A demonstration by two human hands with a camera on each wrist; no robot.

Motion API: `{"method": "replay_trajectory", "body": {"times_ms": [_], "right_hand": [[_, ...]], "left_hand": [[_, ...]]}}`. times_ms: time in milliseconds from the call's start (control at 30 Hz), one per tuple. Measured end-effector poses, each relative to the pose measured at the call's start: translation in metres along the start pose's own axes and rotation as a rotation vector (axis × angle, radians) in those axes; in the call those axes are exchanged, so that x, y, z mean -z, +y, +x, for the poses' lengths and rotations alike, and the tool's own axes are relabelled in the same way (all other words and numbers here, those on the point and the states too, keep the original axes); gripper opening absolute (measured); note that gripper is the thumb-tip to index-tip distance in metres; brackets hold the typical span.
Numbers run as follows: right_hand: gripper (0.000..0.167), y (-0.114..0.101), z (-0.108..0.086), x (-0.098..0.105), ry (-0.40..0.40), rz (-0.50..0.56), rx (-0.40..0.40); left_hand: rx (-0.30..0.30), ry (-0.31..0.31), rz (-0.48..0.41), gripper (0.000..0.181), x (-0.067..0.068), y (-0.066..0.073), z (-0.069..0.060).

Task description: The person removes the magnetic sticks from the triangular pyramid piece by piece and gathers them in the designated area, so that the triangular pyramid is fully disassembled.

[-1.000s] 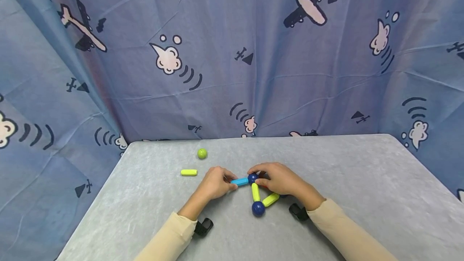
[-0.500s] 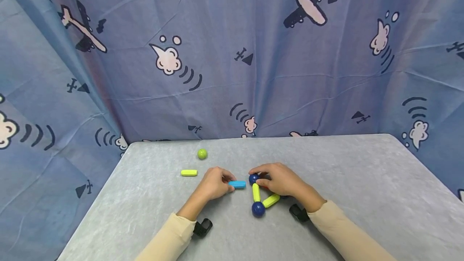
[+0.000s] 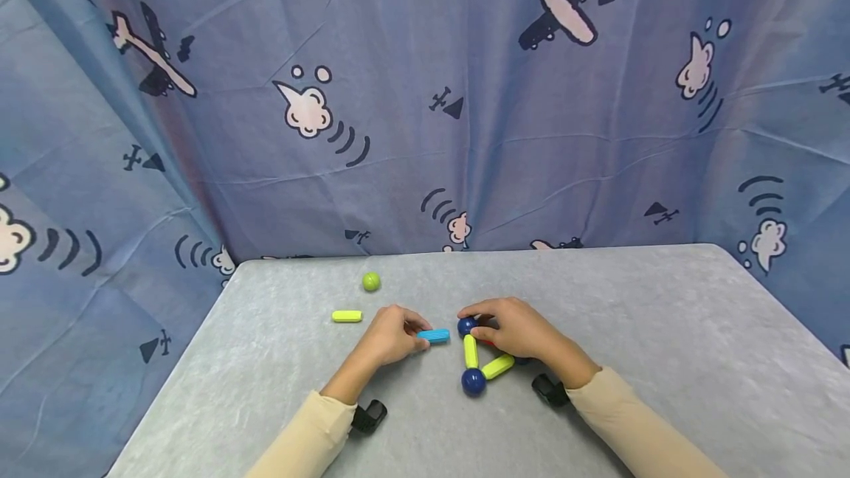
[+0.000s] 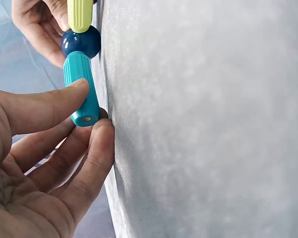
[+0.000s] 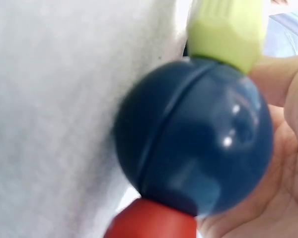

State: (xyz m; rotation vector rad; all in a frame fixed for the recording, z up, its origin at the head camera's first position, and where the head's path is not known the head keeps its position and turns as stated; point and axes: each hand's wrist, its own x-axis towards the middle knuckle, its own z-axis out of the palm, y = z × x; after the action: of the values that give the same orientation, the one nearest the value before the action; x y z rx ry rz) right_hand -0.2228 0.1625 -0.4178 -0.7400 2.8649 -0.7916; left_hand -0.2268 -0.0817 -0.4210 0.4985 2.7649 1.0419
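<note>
My left hand [image 3: 395,336] pinches a light blue rod [image 3: 434,336] between thumb and fingers; in the head view a small gap lies between it and a dark blue ball [image 3: 467,327]. My right hand [image 3: 514,328] grips that ball. A yellow-green rod [image 3: 471,352] runs from it to a nearer dark blue ball [image 3: 474,381], where a second yellow-green rod [image 3: 498,366] joins. Under the right hand, a red rod [image 3: 487,343] and another blue ball [image 3: 522,360] are partly hidden. The right wrist view shows a blue ball [image 5: 193,134] joined to a red rod [image 5: 154,220].
A loose yellow-green rod [image 3: 347,316] lies to the left of my left hand. Behind it, a green ball [image 3: 371,282] sits toward the back of the grey table [image 3: 631,316]. A patterned blue curtain [image 3: 398,94] hangs behind the table.
The light blue rod touched the dark blue ball a second ago and has since come away slightly to the left with my left hand. My right hand has shifted very slightly right with the ball.
</note>
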Motion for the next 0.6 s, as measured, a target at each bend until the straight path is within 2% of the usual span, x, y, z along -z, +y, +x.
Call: {"method": "replay_trajectory", "body": {"times_ms": [267,600], "right_hand": [[0.032,-0.001,0.001,-0.002,-0.001,-0.011,-0.020],[0.033,-0.002,0.000,-0.002,-0.002,-0.020,-0.028]], "left_hand": [[-0.020,-0.021,-0.015,0.015,0.004,-0.003,-0.002],[-0.036,-0.005,-0.073,0.016,0.017,-0.020,-0.010]]}}
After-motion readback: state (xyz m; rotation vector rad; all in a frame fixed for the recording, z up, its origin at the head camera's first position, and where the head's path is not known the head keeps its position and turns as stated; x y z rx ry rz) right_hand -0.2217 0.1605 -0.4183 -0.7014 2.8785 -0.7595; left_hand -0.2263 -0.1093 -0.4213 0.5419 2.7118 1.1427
